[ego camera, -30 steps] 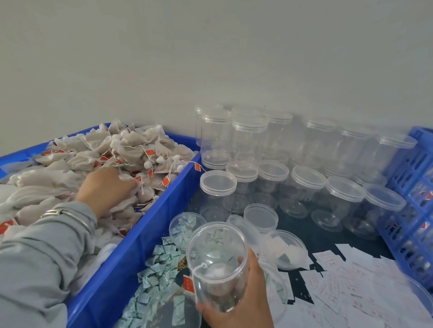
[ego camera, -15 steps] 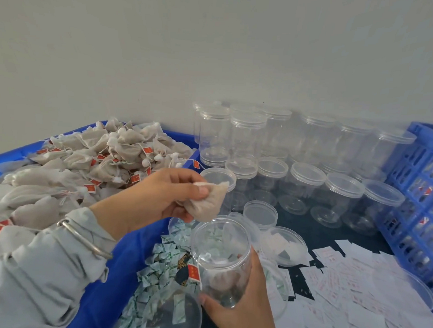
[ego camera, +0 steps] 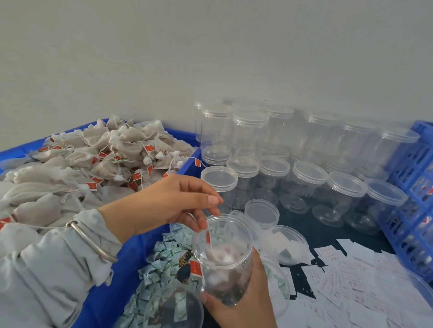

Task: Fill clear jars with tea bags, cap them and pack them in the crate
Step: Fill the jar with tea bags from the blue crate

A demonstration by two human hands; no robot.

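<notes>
Early in filling: few bags (ego camera: 223,258) inside open jar (ego camera: 223,259) gripped tilted by right hand (ego camera: 242,309), left hand (ego camera: 169,206) loosely open just over its mouth; capping, crate (ego camera: 415,195) packing still ahead.

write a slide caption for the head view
Right hand holds an open jar while left hand drops tea bags in.

Two hands (ego camera: 169,206) — one open jar (ego camera: 223,257), one loose lid (ego camera: 261,212), two blue crates (ego camera: 415,195), one tea-bag heap (ego camera: 87,164).
</notes>
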